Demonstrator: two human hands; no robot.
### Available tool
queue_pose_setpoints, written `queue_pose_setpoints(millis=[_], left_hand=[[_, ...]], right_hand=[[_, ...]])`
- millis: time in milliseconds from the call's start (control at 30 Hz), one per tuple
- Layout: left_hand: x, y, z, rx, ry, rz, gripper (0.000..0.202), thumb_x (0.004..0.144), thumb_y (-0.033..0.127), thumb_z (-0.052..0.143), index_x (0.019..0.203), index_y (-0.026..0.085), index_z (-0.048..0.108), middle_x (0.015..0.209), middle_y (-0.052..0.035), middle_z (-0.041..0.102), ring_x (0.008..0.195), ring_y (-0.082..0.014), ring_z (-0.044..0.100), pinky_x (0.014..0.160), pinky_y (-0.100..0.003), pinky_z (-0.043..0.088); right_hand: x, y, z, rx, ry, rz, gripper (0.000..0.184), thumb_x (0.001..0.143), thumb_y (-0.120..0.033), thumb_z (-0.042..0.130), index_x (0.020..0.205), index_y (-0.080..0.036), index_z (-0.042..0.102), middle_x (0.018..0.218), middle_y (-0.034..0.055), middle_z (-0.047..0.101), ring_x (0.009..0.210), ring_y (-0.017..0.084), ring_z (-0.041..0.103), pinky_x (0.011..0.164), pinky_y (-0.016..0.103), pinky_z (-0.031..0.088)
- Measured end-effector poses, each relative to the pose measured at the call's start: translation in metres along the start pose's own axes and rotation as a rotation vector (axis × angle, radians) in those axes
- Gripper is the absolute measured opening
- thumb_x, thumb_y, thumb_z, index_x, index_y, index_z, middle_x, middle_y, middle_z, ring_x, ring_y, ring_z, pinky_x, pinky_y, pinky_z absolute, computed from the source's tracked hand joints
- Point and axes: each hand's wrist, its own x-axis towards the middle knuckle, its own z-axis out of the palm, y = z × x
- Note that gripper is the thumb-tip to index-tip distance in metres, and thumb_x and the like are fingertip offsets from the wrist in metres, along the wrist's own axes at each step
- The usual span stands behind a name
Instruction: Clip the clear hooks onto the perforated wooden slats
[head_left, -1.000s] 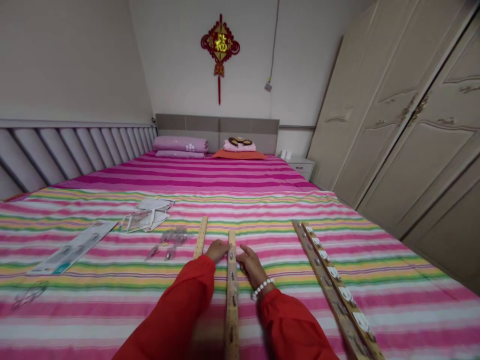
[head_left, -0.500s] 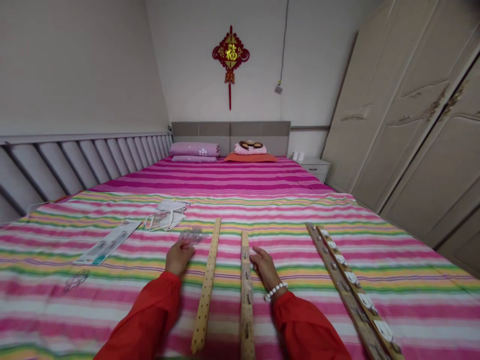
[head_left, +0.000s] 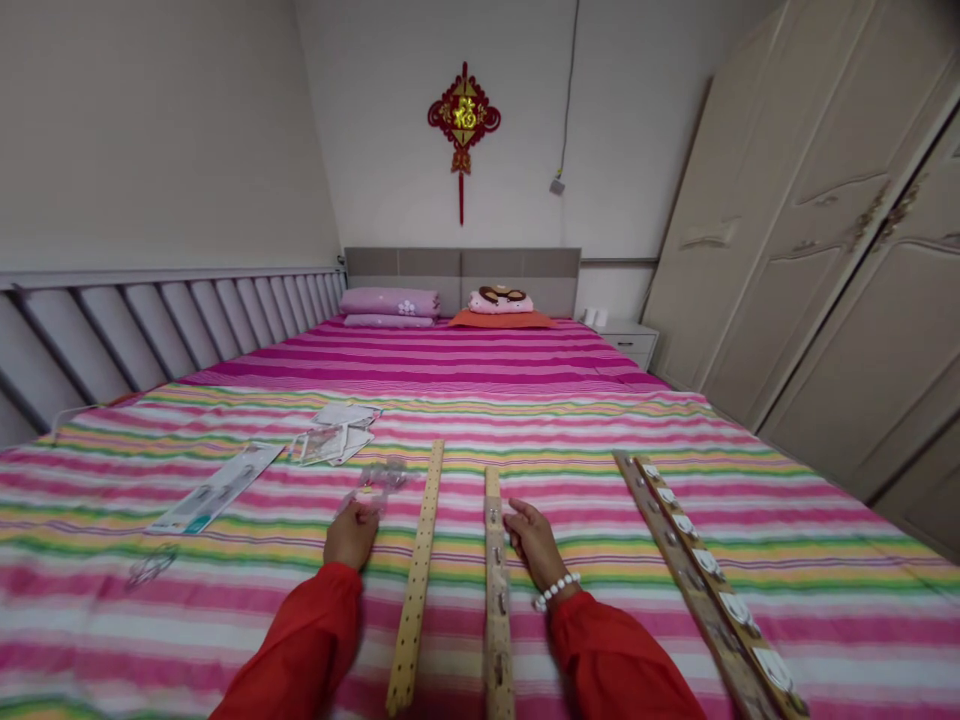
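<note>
My left hand [head_left: 350, 536] rests on the striped bedsheet [head_left: 525, 430], fingers closed on a clear plastic packet of small hardware [head_left: 373, 483]. To its right lies a perforated wooden strip [head_left: 418, 575]. My right hand [head_left: 534, 540] lies beside a second wooden strip [head_left: 495, 590] with metal hooks, its fingers touching the strip's right edge. Both arms wear red sleeves, and a white bead bracelet sits on the right wrist.
Two more wooden strips with white pads [head_left: 701, 570] lie at the right. Paper packets [head_left: 337, 432], a long card package [head_left: 217, 487] and a clear bag [head_left: 150, 567] lie at the left. Pillows [head_left: 390, 303], a nightstand [head_left: 631, 340] and a wardrobe [head_left: 825, 260] surround the bed.
My left hand left the hooked strip, moved left across the perforated strip and closed on the clear packet. My right hand stayed by the hooked strip. The view shifted left.
</note>
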Motion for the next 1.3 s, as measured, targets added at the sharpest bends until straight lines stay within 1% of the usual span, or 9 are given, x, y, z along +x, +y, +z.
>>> queue_pose_setpoints(millis=[167, 333, 500, 667, 800, 900, 1000, 1133, 1300], left_hand=[[-0.003, -0.002, -0.008, -0.021, 0.012, 0.038, 0.016, 0.064, 0.03, 0.062, 0.053, 0.022, 0.053, 0.055, 0.0008, 0.06, 0.06, -0.0184, 0.057, 0.06, -0.027, 0.038], [-0.01, 0.018, -0.006, -0.244, -0.03, 0.057, 0.013, 0.059, 0.032, 0.064, 0.057, 0.02, 0.058, 0.056, 0.0012, 0.061, 0.059, -0.0169, 0.057, 0.059, -0.026, 0.042], [-0.023, 0.056, 0.013, -0.458, -0.145, 0.14, 0.02, 0.056, 0.037, 0.065, 0.06, 0.019, 0.059, 0.057, 0.0007, 0.062, 0.058, -0.0152, 0.057, 0.058, -0.026, 0.044], [-0.036, 0.094, 0.042, -0.492, -0.191, 0.164, 0.015, 0.056, 0.031, 0.064, 0.059, 0.018, 0.057, 0.055, 0.0019, 0.059, 0.055, -0.0133, 0.054, 0.055, -0.024, 0.042], [-0.044, 0.113, 0.062, -0.505, -0.219, 0.186, 0.013, 0.059, 0.028, 0.063, 0.057, 0.019, 0.055, 0.054, 0.0016, 0.059, 0.054, -0.013, 0.055, 0.055, -0.024, 0.042], [-0.049, 0.124, 0.071, -0.506, -0.239, 0.225, 0.011, 0.06, 0.027, 0.063, 0.059, 0.018, 0.057, 0.058, -0.0001, 0.062, 0.057, -0.014, 0.057, 0.058, -0.024, 0.044], [-0.051, 0.134, 0.077, -0.504, -0.255, 0.263, 0.011, 0.061, 0.027, 0.064, 0.062, 0.018, 0.059, 0.062, -0.0011, 0.064, 0.06, -0.0145, 0.06, 0.059, -0.025, 0.046], [-0.048, 0.14, 0.086, -0.522, -0.274, 0.279, 0.012, 0.062, 0.028, 0.065, 0.064, 0.018, 0.06, 0.063, -0.0007, 0.064, 0.059, -0.0139, 0.06, 0.058, -0.024, 0.046], [-0.035, 0.137, 0.101, -0.613, -0.387, 0.272, 0.019, 0.06, 0.034, 0.068, 0.064, 0.017, 0.06, 0.062, -0.0008, 0.064, 0.06, -0.0145, 0.06, 0.059, -0.025, 0.046]], right_hand=[[0.001, 0.0, 0.0, 0.024, -0.001, -0.004, 0.049, 0.056, -0.027, 0.071, 0.1, -0.01, 0.057, 0.044, -0.0082, 0.049, 0.035, 0.007, 0.034, 0.038, 0.021, 0.017], [0.001, 0.0, -0.001, 0.025, 0.003, 0.001, 0.048, 0.057, -0.029, 0.072, 0.1, -0.011, 0.058, 0.043, -0.0074, 0.05, 0.035, 0.007, 0.036, 0.037, 0.02, 0.019], [-0.001, -0.001, -0.002, 0.086, 0.014, 0.001, 0.046, 0.058, -0.037, 0.074, 0.095, -0.013, 0.062, 0.049, -0.0056, 0.054, 0.036, 0.006, 0.036, 0.037, 0.019, 0.021], [-0.005, -0.006, 0.0, 0.097, 0.012, -0.073, 0.036, 0.059, -0.043, 0.075, 0.08, -0.014, 0.067, 0.052, -0.0044, 0.055, 0.038, 0.006, 0.035, 0.037, 0.02, 0.022], [-0.006, -0.013, 0.007, 0.072, -0.031, -0.158, 0.029, 0.06, -0.042, 0.075, 0.069, -0.015, 0.066, 0.058, -0.0015, 0.06, 0.047, 0.008, 0.043, 0.045, 0.022, 0.033], [-0.005, -0.021, 0.016, 0.013, -0.068, -0.198, 0.029, 0.06, -0.041, 0.076, 0.067, -0.015, 0.067, 0.059, -0.0001, 0.061, 0.054, 0.011, 0.05, 0.052, 0.024, 0.038], [-0.001, -0.03, 0.022, -0.052, -0.068, -0.206, 0.03, 0.058, -0.042, 0.076, 0.067, -0.015, 0.068, 0.058, 0.0004, 0.061, 0.054, 0.012, 0.05, 0.052, 0.025, 0.038], [0.009, -0.036, 0.025, -0.07, -0.056, -0.235, 0.025, 0.058, -0.04, 0.074, 0.062, -0.016, 0.066, 0.051, -0.0026, 0.056, 0.05, 0.012, 0.046, 0.049, 0.024, 0.035], [0.027, -0.03, 0.024, -0.081, 0.023, -0.171, 0.023, 0.057, -0.037, 0.07, 0.051, -0.018, 0.058, 0.042, -0.0051, 0.048, 0.043, 0.01, 0.04, 0.044, 0.024, 0.029]])
